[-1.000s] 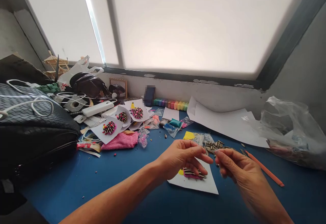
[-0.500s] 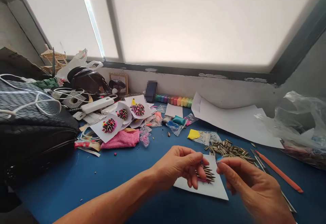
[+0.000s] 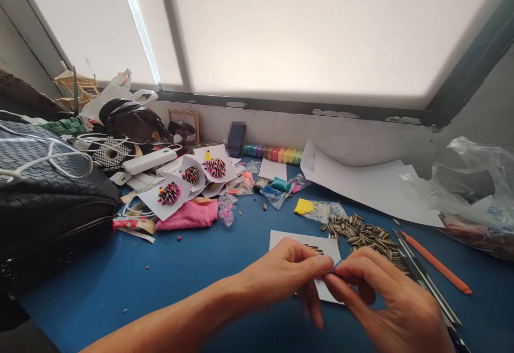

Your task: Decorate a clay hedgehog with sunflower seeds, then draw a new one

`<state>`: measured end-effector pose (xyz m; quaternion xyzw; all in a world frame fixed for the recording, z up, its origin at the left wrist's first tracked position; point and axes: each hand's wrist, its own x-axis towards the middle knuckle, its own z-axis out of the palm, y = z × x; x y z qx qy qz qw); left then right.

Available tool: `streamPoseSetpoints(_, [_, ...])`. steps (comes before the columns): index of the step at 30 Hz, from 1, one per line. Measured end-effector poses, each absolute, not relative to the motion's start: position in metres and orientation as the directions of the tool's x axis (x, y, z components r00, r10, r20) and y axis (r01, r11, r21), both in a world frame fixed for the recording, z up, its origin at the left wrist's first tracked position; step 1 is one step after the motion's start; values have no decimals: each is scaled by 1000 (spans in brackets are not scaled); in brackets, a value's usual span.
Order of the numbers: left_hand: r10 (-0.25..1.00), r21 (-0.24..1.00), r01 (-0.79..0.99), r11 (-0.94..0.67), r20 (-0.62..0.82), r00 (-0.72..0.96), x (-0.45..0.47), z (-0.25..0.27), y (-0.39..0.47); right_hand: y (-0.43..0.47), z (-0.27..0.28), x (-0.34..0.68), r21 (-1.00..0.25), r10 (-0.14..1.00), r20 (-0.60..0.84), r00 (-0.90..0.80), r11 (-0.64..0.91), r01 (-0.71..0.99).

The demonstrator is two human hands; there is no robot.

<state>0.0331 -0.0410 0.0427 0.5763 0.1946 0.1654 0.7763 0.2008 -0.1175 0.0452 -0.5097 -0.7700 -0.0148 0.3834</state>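
Observation:
A tiny piece of blue clay [image 3: 337, 266] shows where my hands meet. My right hand [image 3: 391, 297] pinches it between thumb and index finger. At its other side, my left hand [image 3: 281, 272] has thumb and index finger closed on it, with its lower fingers hanging down. Beneath them lies a white card [image 3: 281, 239], largely covered by my hands. On this card the dark tips of some sunflower seeds [image 3: 315, 248] show; the rest of that piece is hidden. Just beyond my right hand spreads a pile of loose sunflower seeds [image 3: 367, 235].
At right lie an orange tool [image 3: 437, 263] and slim metal tools [image 3: 425, 275]. Yellow clay [image 3: 304, 206] sits behind the card. Seed-covered clay figures [image 3: 169, 193] on cards, a pink cloth [image 3: 188, 216] and a black bag [image 3: 52, 192] are left. White paper [image 3: 361, 187] lies at the back.
My hands have come together at the blue clay; before, they were apart, with the clay in my right fingers. The seed piece on the card is now more hidden. The view has shifted slightly.

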Motion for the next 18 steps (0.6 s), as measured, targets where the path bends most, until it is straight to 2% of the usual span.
streamPoseSetpoints(3, [420, 948, -30, 316, -112, 901, 31, 47, -39, -117, 48, 201, -304, 757, 610, -234, 496, 813])
streamPoseSetpoints(7, [399, 936, -27, 351, -123, 909, 27, 47, -36, -118, 49, 201, -297, 757, 598, -264, 515, 804])
streamPoseSetpoints(14, [521, 899, -113, 423, -139, 842, 27, 38, -30, -114, 44, 204, -411, 775, 602, -193, 508, 757])
streamPoseSetpoints(18, [555, 882, -155, 446, -137, 820, 30, 37, -29, -113, 44, 206, -427, 769, 620, -156, 498, 755])
